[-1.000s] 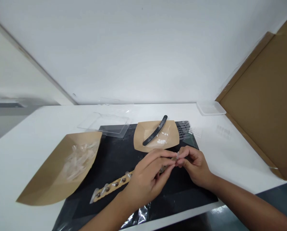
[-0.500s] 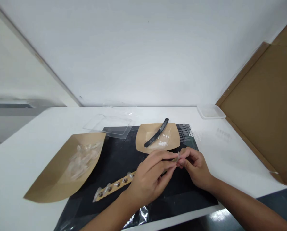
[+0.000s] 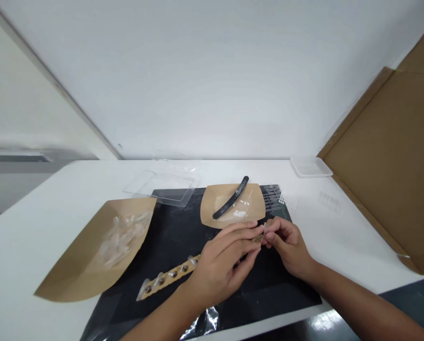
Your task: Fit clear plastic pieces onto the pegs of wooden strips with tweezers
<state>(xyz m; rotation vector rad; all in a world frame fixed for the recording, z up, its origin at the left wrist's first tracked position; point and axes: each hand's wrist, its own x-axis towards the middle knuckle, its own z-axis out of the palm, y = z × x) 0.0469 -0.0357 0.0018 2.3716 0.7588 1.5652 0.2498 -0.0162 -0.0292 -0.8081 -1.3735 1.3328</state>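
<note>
My left hand (image 3: 221, 270) grips a tan strip (image 3: 169, 277) set with brown dots and small clear pieces, and the strip runs under my palm. My right hand (image 3: 288, 248) pinches a small clear piece (image 3: 265, 230) at the strip's far end, with the fingertips of both hands almost touching there. Part of the strip is hidden by my fingers. Beyond my hands lies a kraft paper tray (image 3: 215, 201) holding a curved black file (image 3: 231, 198) and small white pieces (image 3: 239, 213).
The strip and hands are over a black mat (image 3: 269, 298) on a white table (image 3: 340, 246). A kraft tray of clear pieces (image 3: 77, 270) stands left, with a clear plastic lid (image 3: 158, 188) behind. A white tray (image 3: 310, 166) and cardboard sheet (image 3: 382, 161) are at right.
My hands stay together at the strip's end, with only small finger shifts. The whole scene sits slightly lower and further right in view than a second ago, as my head has moved.
</note>
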